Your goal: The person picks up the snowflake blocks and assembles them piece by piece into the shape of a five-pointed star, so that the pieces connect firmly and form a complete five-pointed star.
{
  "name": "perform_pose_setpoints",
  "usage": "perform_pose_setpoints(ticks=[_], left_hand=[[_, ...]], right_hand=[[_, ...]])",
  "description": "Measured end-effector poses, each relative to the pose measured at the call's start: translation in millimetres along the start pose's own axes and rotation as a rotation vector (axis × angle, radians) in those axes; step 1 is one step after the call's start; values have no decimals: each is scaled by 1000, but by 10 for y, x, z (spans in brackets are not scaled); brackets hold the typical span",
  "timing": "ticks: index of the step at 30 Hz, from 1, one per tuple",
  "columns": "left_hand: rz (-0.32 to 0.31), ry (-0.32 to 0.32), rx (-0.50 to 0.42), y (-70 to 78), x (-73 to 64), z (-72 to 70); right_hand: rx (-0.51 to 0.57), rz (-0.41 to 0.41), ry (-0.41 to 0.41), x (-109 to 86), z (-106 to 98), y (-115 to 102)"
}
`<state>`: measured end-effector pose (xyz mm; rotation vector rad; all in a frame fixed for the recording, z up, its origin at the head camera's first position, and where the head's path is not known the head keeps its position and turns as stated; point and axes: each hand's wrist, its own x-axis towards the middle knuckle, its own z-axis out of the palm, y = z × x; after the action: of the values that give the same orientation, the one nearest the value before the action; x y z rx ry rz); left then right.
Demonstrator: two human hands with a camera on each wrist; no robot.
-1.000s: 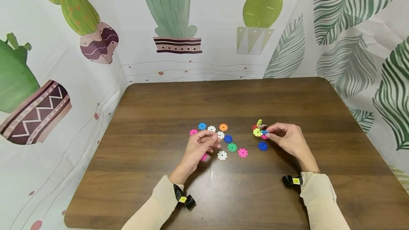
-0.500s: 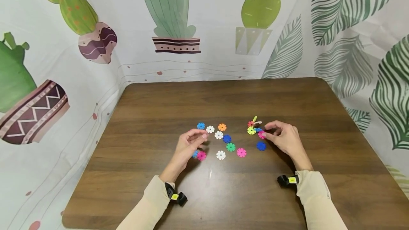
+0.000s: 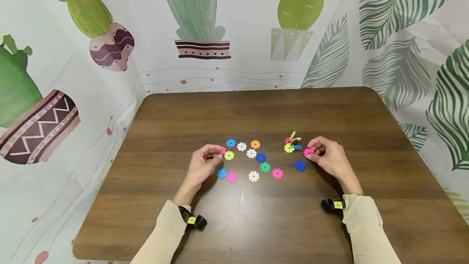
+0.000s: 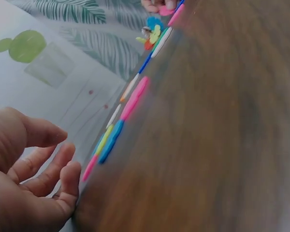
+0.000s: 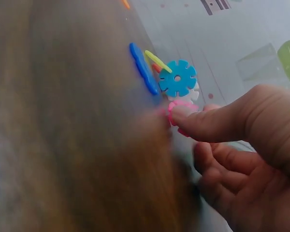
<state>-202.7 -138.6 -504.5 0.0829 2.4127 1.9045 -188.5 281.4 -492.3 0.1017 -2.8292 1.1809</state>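
My right hand [image 3: 327, 156] pinches a pink notched building disc [image 3: 309, 152] between thumb and fingers; in the right wrist view the thumb covers part of this pink disc [image 5: 182, 112]. Just left of it stands a joined cluster of discs: a yellow-green disc [image 3: 289, 148], a red one [image 3: 288, 140], a light blue one [image 3: 296, 148] on edge, plus upright yellow and pale ones. My left hand [image 3: 205, 161] is beside a flat pink disc [image 3: 223, 150], partly hidden by the fingers in the head view. The left wrist view shows a gap between its thumb and fingers, nothing held.
Loose discs lie flat mid-table, among them a yellow one [image 3: 229, 155], an orange one [image 3: 255, 144], a green one [image 3: 265, 167] and a white one [image 3: 254, 176]. A dark blue disc [image 3: 300, 166] lies near my right hand. The wooden table [image 3: 234, 223] meets a printed cloth backdrop [image 3: 253, 72].
My left hand has moved left, uncovering the yellow and light blue discs. My right hand has drawn the pink disc slightly right, away from the cluster, which a second ago was close against its fingers.
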Motion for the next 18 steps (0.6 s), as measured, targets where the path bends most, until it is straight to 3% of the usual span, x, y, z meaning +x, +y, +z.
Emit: perform_pose_setpoints(ticks=[6,13,18], left_hand=[[71,-16,133,-7,115,133],[110,-46,339,12,153,173],[122,-64,361,15,157,157]], right_hand=[[252,20,-57,12,-14,5],[514,-36,-49,-1,86,-66],[562,-59,-40,-9,180,-158]])
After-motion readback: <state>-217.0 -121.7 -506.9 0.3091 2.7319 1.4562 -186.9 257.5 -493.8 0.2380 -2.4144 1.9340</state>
